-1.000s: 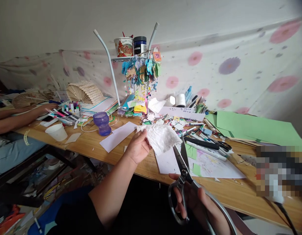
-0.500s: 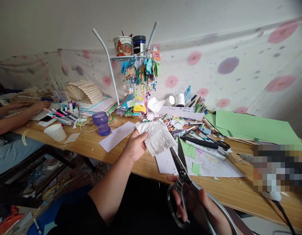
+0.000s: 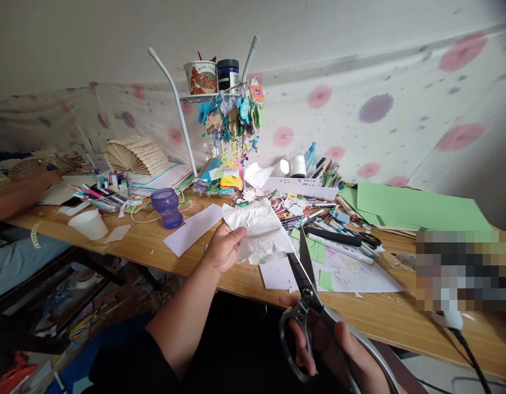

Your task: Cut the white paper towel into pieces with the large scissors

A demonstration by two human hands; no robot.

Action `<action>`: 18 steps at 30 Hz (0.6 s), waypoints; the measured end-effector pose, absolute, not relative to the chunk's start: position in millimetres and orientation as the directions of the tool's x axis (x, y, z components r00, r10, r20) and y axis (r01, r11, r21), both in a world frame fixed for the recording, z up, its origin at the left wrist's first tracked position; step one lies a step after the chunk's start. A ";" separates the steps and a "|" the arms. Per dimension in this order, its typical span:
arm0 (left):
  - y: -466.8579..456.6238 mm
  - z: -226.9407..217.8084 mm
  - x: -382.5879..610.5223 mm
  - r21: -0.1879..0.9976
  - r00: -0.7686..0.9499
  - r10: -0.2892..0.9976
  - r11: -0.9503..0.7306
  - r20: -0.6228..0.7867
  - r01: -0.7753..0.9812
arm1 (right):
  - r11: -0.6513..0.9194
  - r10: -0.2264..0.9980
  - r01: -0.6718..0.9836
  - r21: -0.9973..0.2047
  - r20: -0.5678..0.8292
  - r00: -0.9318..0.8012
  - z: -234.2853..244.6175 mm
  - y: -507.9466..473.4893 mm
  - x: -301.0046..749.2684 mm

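Observation:
A white, textured paper towel (image 3: 263, 232) is pinched by its left side between the thumb and fingers of my left hand (image 3: 225, 246). It hangs tilted above the table's front part, its lower edge slightly ragged. My right hand (image 3: 335, 345) grips large metal scissors (image 3: 308, 295) through the handles. Their blades stand apart and point up and away from me. The blade tips are close to the towel's right edge; whether they touch it I cannot tell.
Markers and paper scraps (image 3: 296, 208) cover the table behind the towel. A purple cup (image 3: 166, 208) and white cup (image 3: 87, 224) stand left. Green card sheets (image 3: 420, 208) lie right, near a corded device (image 3: 452, 314). Another person's arm (image 3: 23, 191) rests at far left.
My left hand has shifted slightly left and the paper towel has turned a little. The scissors stay open in my right hand. The whole view has moved slightly.

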State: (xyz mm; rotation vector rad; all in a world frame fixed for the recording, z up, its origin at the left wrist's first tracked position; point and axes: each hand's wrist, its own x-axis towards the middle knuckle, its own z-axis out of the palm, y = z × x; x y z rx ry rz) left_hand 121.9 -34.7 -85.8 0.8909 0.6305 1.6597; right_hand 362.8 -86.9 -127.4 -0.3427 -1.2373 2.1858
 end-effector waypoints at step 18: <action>-36.4 -85.8 125.9 0.757 -0.075 0.967 -0.239 0.245 -0.608 | -0.386 0.649 -0.384 -0.839 0.049 -0.759 -125.0 -92.8 360.8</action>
